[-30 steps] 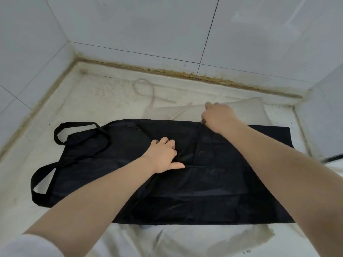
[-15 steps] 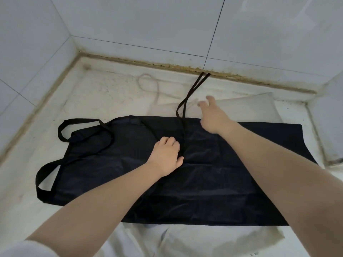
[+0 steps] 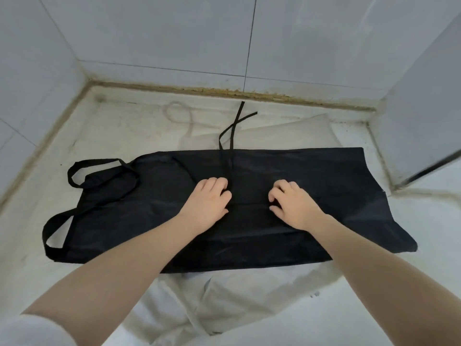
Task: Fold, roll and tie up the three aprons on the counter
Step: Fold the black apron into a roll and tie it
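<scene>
A black apron [image 3: 324, 196] lies folded into a long band across the white counter [image 3: 99, 136]. Its two black ties [image 3: 230, 131] run from the band's middle toward the back wall, crossing near their ends. Two black strap loops [image 3: 74, 171] sit at the band's left end. My left hand [image 3: 207, 201] rests on the middle of the apron, fingers bent, right beside the base of the ties. My right hand [image 3: 291, 203] rests on the cloth a little to the right, fingertips bent and touching it. A pale apron [image 3: 249, 295] lies spread beneath the black one.
Tiled walls close the counter at the back, left and right [image 3: 424, 96], with a grimy seam along the back. A pale tie loop [image 3: 179, 116] of the lower apron lies behind the black band. A dark metal edge [image 3: 436, 166] shows at the right.
My right hand threw the black ties toward the back wall, let them go, then came back down onto the apron beside my left hand. The left hand stayed in place.
</scene>
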Available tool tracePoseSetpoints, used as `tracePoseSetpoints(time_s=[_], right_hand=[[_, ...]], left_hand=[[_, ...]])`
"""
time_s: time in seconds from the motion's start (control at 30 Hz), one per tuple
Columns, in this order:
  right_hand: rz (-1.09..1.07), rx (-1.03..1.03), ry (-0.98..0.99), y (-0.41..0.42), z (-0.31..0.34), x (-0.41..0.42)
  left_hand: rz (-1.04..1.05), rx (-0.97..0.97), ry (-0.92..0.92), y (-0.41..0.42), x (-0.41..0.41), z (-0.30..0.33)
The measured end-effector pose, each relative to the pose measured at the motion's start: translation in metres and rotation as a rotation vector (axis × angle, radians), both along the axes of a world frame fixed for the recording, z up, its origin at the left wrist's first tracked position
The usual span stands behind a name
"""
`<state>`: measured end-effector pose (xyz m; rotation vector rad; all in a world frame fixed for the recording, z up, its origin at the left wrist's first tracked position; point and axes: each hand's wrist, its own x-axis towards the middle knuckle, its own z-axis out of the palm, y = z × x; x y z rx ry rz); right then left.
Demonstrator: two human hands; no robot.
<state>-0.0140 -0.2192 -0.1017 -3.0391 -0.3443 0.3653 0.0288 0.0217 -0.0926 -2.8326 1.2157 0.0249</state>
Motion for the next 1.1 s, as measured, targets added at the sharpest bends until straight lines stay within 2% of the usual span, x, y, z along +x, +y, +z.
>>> tracePoseSetpoints(time_s=[0.07,0.17,0.23,0.3,0.4,0.47,0.57,0.63,0.73,0.83,0.93,1.03,1.1], right_hand=[[-0.098,-0.096,-0.009,-0.022,0.001,-0.014],[-0.152,-0.177,0.057,-0.034,0.011,-0.026],[-0.023,-0.142,0.036,-0.021,0.02,-0.028],[0.155,-0.042,0.072,0.002,0.028,-0.034],[0.279,0.034,0.179,0.036,0.027,-0.05],[0.282,-0.006,0.209,0.047,0.023,-0.059],[0.271,-0.101,0.236,0.055,0.022,-0.065],[0.269,-0.143,0.243,0.059,0.024,-0.068],[0.225,-0.143,0.262,0.066,0.024,-0.07],[0.05,0.042,0.273,0.065,0.034,-0.059],[-0.086,0.151,0.297,0.062,0.044,-0.039],[-0.205,0.189,0.272,0.063,0.044,-0.025],[-0.251,0.117,0.263,0.065,0.04,-0.019]], left_hand=[[-0.065,0.001,-0.047,-0.004,-0.011,0.005],[-0.094,0.091,0.179,-0.01,-0.028,0.005],[0.004,0.149,0.371,-0.013,-0.038,0.009],[0.061,0.171,0.438,-0.014,-0.051,0.013],[0.062,0.193,0.443,-0.009,-0.066,0.013],[0.042,0.229,0.411,-0.003,-0.073,0.009],[0.085,0.351,0.465,0.002,-0.083,0.008],[0.111,0.361,0.471,0.004,-0.084,0.007],[0.126,0.323,0.505,0.007,-0.08,0.007],[0.16,0.199,0.624,0.01,-0.067,0.01],[0.209,0.035,0.634,0.022,-0.046,0.017],[0.232,0.067,0.594,0.038,-0.026,0.03],[0.242,0.103,0.614,0.05,-0.015,0.034]])
